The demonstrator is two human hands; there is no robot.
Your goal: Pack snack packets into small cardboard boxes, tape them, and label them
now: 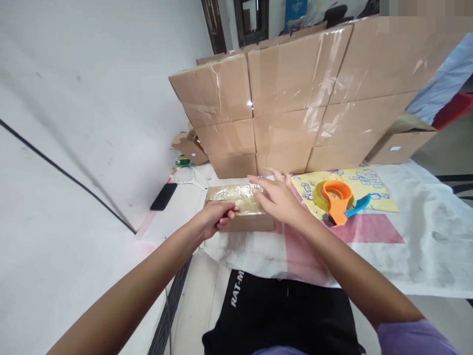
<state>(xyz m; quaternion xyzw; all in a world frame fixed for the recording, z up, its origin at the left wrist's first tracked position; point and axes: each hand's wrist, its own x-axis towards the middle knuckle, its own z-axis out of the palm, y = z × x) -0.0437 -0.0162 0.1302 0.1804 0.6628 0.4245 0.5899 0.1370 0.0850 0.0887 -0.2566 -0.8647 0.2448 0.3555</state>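
A black phone [163, 196] and, nearer the hands, a white perforated paddle [184, 175] lie beyond and to the left of the left hand [218, 218]. This hand is nearly closed, its fingers curled and its thumb and forefinger meeting at the taped top of a small carton [251, 224]; whether they pinch an edge of the tape cannot be told. The carton sits between and beneath the two hands, with shiny, wrinkled tape [246, 203] across its top. The right hand [277, 197] is open, fingers extended and loosely spread over the carton's right end, with no object in its grasp; firm contact cannot be confirmed. As a judgement, the work is best served by steadying the carton with one hand and pressing the tape outward with flat fingers, so that wrinkles are eased. Beyond both hands rises a stack of cartons [291, 79]. To the right of the right hand, an orange tape dispenser [337, 203] rests on a yellow printed sheet [384, 190]; farther right and beyond stands another carton [402, 147].
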